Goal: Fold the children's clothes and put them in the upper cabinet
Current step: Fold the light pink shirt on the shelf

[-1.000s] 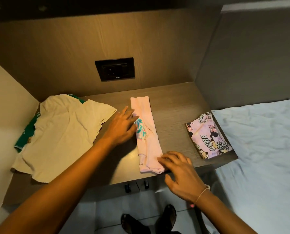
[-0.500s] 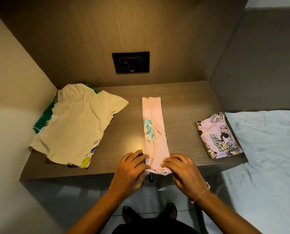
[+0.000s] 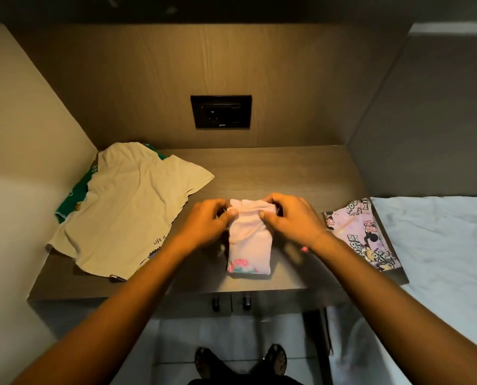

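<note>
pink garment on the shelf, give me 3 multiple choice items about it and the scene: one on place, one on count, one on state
1. Where does the pink garment lie on the wooden shelf?
A. on the beige shirt
B. between the beige shirt and the cartoon-print garment
C. on the bed

2. How many hands hold it?
A. none
B. one
C. two

3. What state is it in?
A. hanging
B. spread flat, unfolded
C. folded into a short packet

Answers:
1 B: the beige shirt lies to its left, the cartoon-print garment to its right.
2 C: the left hand and right hand both pinch its far edge.
3 C: it is doubled over on itself.
</note>
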Tool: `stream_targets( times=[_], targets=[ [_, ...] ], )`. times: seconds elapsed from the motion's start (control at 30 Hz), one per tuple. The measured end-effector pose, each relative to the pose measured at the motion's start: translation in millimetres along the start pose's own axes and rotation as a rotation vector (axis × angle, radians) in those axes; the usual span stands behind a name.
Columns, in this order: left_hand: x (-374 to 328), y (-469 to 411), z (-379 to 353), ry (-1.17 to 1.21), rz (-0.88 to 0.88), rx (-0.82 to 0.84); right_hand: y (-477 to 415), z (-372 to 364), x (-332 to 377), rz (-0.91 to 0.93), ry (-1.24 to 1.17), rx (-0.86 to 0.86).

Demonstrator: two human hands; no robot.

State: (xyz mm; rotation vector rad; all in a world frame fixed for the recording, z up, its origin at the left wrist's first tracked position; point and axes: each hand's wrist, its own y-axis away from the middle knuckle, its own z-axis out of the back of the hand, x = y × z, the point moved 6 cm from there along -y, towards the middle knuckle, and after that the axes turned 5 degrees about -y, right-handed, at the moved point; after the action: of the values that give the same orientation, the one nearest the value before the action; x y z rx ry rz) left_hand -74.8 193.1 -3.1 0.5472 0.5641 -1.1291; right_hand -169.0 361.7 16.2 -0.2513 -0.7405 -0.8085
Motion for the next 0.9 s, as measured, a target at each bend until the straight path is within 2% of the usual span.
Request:
stream_targets(
  times=[0.07, 0.17, 0.3, 0.4, 0.5, 0.67, 0.83, 0.9],
  targets=[
    [14, -36, -6, -0.125, 0.098, 0.034, -35, -13, -11, -0.062, 0.005, 0.037],
    [28, -62, -14, -0.185, 0.181, 0.043, -57, -24, -26, -0.135, 0.014, 0.013],
    [42, -45, -19, -0.261, 0.255, -0.072, -31, -27, -48, -0.233, 0.011, -0.179],
    [49, -20, -41, -0.319, 0.285, -0.01, -3, -49, -55, -0.337, -0.033, -0.155],
    [45, -12, -53, -0.307, 0.314, -0.012, 3, -62, -47, -0.404, 0.042, -0.166],
    [39, -15, -54, -0.085, 0.35, -0.045, 5, -66, -39, -0.453, -0.074, -0.219],
    [27, -5, -47, 0.427, 0.244, -0.07, 14, -65, -28, -0.365, -0.693, -0.334],
    [14, 3, -45, 0.548, 0.158, -0.028, 21, -62, -27, -0.281, -0.811, -0.321]
  ],
)
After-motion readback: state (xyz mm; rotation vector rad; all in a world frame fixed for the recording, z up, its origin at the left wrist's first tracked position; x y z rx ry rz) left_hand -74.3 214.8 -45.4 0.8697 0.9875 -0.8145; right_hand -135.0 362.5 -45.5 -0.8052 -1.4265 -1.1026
